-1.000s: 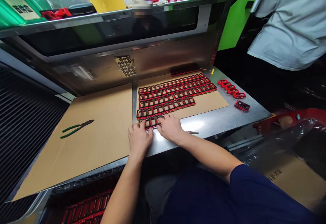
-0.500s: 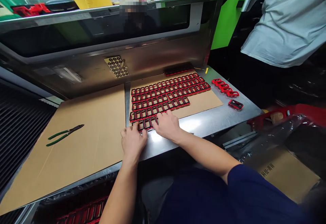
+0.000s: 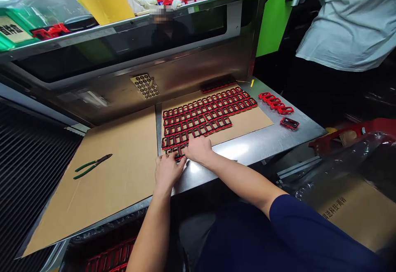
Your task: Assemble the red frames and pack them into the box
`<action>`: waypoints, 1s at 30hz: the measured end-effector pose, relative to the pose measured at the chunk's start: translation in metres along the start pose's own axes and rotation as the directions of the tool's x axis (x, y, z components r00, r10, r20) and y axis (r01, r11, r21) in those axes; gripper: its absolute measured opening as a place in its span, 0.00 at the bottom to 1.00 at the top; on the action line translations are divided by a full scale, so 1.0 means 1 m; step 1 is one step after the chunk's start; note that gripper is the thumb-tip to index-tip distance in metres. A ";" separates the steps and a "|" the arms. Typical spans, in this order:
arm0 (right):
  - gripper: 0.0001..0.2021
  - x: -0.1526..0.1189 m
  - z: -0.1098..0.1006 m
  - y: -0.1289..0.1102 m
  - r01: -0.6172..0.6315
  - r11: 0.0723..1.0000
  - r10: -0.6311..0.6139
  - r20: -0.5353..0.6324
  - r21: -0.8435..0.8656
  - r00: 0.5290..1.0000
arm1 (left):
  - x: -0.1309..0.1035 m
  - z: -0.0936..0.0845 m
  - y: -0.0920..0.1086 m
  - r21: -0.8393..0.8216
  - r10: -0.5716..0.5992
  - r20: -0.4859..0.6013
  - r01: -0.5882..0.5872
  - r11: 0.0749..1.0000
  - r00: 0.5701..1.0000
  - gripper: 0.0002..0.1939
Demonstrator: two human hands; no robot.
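Rows of small black-and-red rectangular plastic frames lie on a cardboard sheet at the middle of the bench. At the near edge, a short front row of frames is between my two hands. My left hand is closed on its left end, with thumb and fingers bent around it. Closed at the other end, my right hand covers part of that row and hides its fingertips. Further left on bare cardboard lies a pair of green-handled pliers.
Loose red parts and a single black-and-red piece sit on the metal bench to the right. Behind rises a metal panel with a sticker sheet. A person in a grey shirt stands at right.
The view has shifted slightly. My right hand has come closer to my left at the front row, and both stay on it. The pliers and the loose parts have not moved on the bench.
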State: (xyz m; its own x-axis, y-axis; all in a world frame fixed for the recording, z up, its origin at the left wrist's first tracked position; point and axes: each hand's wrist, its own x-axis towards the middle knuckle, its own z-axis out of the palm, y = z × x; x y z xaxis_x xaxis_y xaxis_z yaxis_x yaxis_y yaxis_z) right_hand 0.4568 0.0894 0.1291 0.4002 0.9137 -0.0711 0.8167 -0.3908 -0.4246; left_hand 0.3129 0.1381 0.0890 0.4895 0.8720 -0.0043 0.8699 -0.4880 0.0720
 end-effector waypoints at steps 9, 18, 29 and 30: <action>0.21 0.004 0.004 -0.008 0.027 0.999 -0.028 0.044 0.017 0.999 | -0.004 -0.004 -0.003 -0.001 -0.071 -0.022 0.071 0.997 0.997 0.28; 0.16 -0.009 -0.016 0.003 0.056 0.998 -0.056 -0.001 -0.020 0.998 | -0.021 -0.013 0.003 -0.057 -0.138 -0.074 0.134 0.989 0.988 0.28; 0.19 0.017 -0.062 0.119 -0.223 0.970 0.194 -0.243 -0.099 0.950 | 0.064 -0.045 -0.003 -0.131 -0.241 0.004 0.240 0.962 0.970 0.23; 0.21 0.023 -0.060 0.116 -0.237 0.966 0.209 -0.234 -0.099 0.949 | 0.077 -0.047 0.005 -0.099 -0.252 0.022 0.253 0.962 0.967 0.24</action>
State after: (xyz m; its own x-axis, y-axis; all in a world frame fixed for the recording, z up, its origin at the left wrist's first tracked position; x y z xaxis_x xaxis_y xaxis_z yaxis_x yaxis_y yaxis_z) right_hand 0.5858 0.0578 0.1325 0.6482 0.7595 0.0549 0.7355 -0.6057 -0.3036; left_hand 0.3519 0.2050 0.1357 0.2553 0.9659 -0.0438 0.9551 -0.2449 0.1669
